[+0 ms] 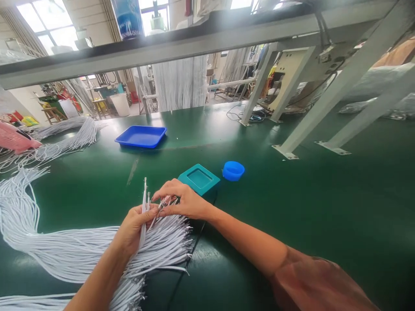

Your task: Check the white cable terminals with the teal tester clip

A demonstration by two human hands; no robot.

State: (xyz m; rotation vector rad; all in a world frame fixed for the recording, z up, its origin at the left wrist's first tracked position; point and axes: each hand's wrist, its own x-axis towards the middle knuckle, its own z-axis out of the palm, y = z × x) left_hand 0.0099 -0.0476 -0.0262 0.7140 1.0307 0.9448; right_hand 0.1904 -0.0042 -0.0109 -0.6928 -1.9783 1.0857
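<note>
My left hand [136, 224] is closed around a few white cables [145, 198], whose stripped ends point up past the thumb. Close against it, my right hand [181, 199] pinches the end of a white cable between thumb and fingers; the exact tip is partly hidden. Beneath both hands lies a thick bundle of white cables [87, 246], with its frayed metallic ends fanned out to the right. Just beyond my right hand sits a teal square tray [212, 180], partly covered by the fingers.
A round blue dish [233, 171] stands right of the teal tray. Farther back is a blue rectangular tray [141, 144]. More cable bundles [81, 129] lie at the left, near a person's pink sleeve [16, 138]. Metal legs [311, 116] stand on the green table [308, 207].
</note>
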